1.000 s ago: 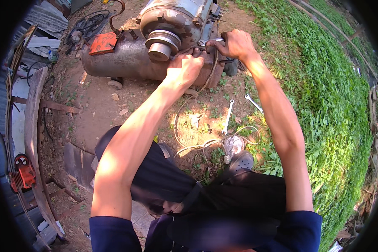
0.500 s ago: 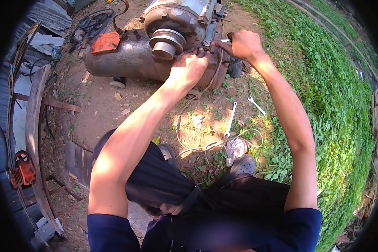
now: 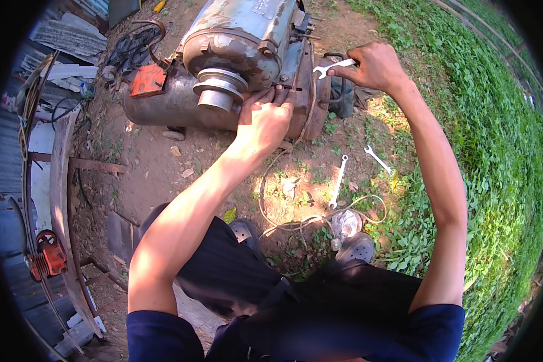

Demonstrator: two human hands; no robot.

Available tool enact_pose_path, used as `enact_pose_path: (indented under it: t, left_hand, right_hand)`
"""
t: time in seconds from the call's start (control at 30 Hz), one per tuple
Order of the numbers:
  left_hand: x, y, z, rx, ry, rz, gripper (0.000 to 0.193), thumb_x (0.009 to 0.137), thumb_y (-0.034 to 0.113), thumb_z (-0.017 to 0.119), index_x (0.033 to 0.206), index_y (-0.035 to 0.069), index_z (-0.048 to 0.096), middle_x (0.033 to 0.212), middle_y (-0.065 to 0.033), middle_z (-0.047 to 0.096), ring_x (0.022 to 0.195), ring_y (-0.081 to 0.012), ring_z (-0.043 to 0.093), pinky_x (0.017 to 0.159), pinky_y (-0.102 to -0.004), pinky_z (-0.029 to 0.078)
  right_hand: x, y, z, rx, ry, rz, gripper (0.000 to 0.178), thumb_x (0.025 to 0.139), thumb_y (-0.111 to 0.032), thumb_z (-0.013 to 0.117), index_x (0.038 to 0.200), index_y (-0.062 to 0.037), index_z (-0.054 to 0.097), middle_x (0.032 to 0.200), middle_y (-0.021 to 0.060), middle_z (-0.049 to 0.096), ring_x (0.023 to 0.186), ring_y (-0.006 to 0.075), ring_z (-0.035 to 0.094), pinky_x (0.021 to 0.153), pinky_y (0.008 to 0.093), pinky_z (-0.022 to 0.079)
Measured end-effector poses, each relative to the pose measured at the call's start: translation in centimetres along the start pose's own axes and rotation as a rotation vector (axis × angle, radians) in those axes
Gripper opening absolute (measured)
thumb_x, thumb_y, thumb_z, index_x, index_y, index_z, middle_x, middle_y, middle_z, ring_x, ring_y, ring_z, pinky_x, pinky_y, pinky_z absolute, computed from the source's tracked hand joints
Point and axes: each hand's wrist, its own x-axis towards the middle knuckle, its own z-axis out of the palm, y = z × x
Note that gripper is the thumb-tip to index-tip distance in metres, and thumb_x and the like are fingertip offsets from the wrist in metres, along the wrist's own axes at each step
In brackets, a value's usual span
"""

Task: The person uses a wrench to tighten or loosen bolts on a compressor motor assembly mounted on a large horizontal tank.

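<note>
My right hand [image 3: 377, 66] is closed around a silver wrench [image 3: 334, 67], whose open jaw points left and is clear of the bolt. On the mounting plate beside the electric motor [image 3: 238, 51] sits a bolt head [image 3: 284, 78]. My left hand [image 3: 263, 123] presses at the plate's near edge, just right of the grooved pulley [image 3: 221, 86]. Its fingers are curled, and whatever they grip under the edge is hidden. Motor and plate rest on a rusty cylindrical tank [image 3: 163, 111].
Two more wrenches, one long [image 3: 338, 182] and one shorter [image 3: 378, 160], lie on the dirt. Near my feet are a looped cable [image 3: 277, 228] and a crumpled plastic bag [image 3: 346, 224]. An orange-red box [image 3: 148, 81] sits on the tank's left. A red finned machine [image 3: 49, 258] stands far left.
My right hand has drawn the wrench away from the bolt, toward the right. My left hand stays at the plate edge. The whole view has shifted slightly.
</note>
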Motion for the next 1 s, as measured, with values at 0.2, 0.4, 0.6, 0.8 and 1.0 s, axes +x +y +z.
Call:
enact_pose_path:
  t: [0.2, 0.4, 0.6, 0.8, 1.0]
  left_hand:
    - [-0.4, -0.3, 0.4, 0.009, 0.017, -0.047, 0.015, 0.084, 0.015, 0.063, 0.098, 0.009, 0.068, 0.094, -0.016, 0.071, 0.089, -0.0278, 0.07, 0.082, -0.0361, 0.056]
    - [-0.1, -0.2, 0.1, -0.017, 0.041, -0.039, 0.015, 0.082, 0.014, 0.066, 0.096, 0.01, 0.068, 0.091, -0.0161, 0.071, 0.086, -0.0286, 0.071, 0.077, -0.038, 0.057]
    - [-0.4, -0.6, 0.6, -0.053, 0.051, -0.035, 0.015, 0.081, 0.011, 0.065, 0.096, 0.01, 0.068, 0.089, -0.016, 0.071, 0.084, -0.0286, 0.071, 0.074, -0.0387, 0.057]
    - [-0.6, -0.6, 0.6, -0.028, 0.013, -0.024, 0.019, 0.082, 0.01, 0.062, 0.1, 0.008, 0.067, 0.095, -0.015, 0.071, 0.09, -0.0278, 0.07, 0.077, -0.0376, 0.057]
    - [-0.1, -0.2, -0.1, 0.014, -0.028, -0.004, 0.019, 0.081, 0.008, 0.061, 0.099, 0.005, 0.066, 0.093, -0.0159, 0.071, 0.088, -0.0288, 0.07, 0.078, -0.0379, 0.057]
  right_hand:
    - [2.8, -1.6, 0.7, 0.102, -0.017, -0.109, 0.073, 0.075, -0.075, 0.056, 0.063, -0.003, 0.062, 0.057, 0.0191, 0.058, 0.062, 0.0395, 0.061, 0.058, 0.0455, 0.049]
    - [4.8, -2.9, 0.7, 0.08, 0.001, -0.18, 0.076, 0.073, -0.078, 0.055, 0.056, -0.0037, 0.062, 0.052, 0.0184, 0.058, 0.056, 0.0386, 0.062, 0.054, 0.0442, 0.052]
    - [4.2, -3.8, 0.2, 0.095, -0.021, -0.151, 0.075, 0.074, -0.077, 0.056, 0.054, -0.0042, 0.062, 0.051, 0.0178, 0.057, 0.055, 0.0377, 0.062, 0.053, 0.0431, 0.051]
    - [3.1, -4.2, 0.3, 0.145, -0.049, -0.055, 0.071, 0.077, -0.07, 0.059, 0.057, -0.0019, 0.062, 0.048, 0.0182, 0.053, 0.052, 0.0384, 0.059, 0.052, 0.0434, 0.049]
    - [2.3, -5.0, 0.0, 0.214, -0.1, 0.032, 0.078, 0.077, -0.075, 0.055, 0.056, 0.0005, 0.062, 0.05, 0.0198, 0.054, 0.053, 0.0394, 0.06, 0.053, 0.044, 0.048]
